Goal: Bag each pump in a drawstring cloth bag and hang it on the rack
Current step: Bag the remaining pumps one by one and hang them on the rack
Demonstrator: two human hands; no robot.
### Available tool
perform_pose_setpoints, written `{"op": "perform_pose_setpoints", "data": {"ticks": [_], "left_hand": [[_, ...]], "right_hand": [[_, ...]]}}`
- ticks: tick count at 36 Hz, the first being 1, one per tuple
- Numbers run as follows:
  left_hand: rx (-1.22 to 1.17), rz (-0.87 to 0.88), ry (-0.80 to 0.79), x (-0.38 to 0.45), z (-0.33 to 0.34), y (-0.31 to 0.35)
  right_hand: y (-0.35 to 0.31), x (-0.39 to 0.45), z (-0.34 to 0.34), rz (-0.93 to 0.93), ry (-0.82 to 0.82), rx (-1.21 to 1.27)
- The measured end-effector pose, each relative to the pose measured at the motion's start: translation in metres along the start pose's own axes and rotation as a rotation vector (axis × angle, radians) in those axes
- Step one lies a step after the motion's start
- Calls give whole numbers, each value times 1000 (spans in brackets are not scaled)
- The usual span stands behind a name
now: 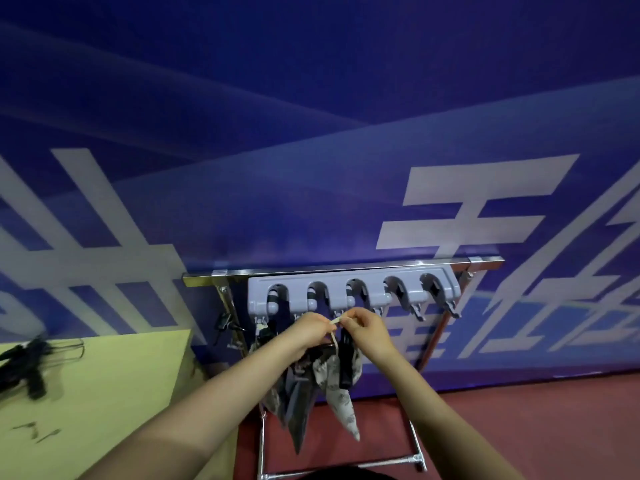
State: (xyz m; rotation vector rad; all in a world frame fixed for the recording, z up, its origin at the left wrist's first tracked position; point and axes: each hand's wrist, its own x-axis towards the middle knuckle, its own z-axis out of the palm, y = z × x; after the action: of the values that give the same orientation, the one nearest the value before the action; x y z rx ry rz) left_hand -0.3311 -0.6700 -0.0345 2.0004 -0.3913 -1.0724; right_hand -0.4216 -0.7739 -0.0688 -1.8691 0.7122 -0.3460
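Cord goes up to the hook!
Both hands (341, 323) pinch the drawstring (336, 321) just below the rack (353, 292); bag (341, 386) hangs straight down beneath.

hands (341, 329): 2
rack (353, 292): 1, with 5 arched slots
patterned cloth bags (341, 393): about 3, overlapping, count unsure
surface (104, 393): 1, at 8 o'clock

Pump (345, 362) mostly hidden in patterned bags (337, 393), blurred black objects (27, 368) cut off at left edge
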Motion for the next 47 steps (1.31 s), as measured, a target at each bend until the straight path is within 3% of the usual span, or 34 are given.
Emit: {"op": "perform_pose_setpoints", "data": {"ticks": [6,9,15,20,27,33,37,42,47], "left_hand": [[368,26,125,15,13,-7],[432,84,172,15,17,-12],[310,166,128,22,17,-21],[302,207,79,11,16,-24],[128,279,48,-33,-5,-42],[-89,193,73,-59,-60,-111],[-83,91,122,-80,-115,-168],[-155,-29,231,-124,-205,-236],[-225,-92,480,-172,-297,-307]], "right_hand": [[15,10,14,121,85,168],[18,10,18,179,86,256],[22,3,22,226,120,430],[15,-12,19,184,243,487],[-36,-40,33,-94,415,439],[-99,-50,106,-204,167,521],[-119,-63,176,-222,-61,464],[-144,-97,269,-82,-246,413],[-164,-134,360,44,-377,377]]}}
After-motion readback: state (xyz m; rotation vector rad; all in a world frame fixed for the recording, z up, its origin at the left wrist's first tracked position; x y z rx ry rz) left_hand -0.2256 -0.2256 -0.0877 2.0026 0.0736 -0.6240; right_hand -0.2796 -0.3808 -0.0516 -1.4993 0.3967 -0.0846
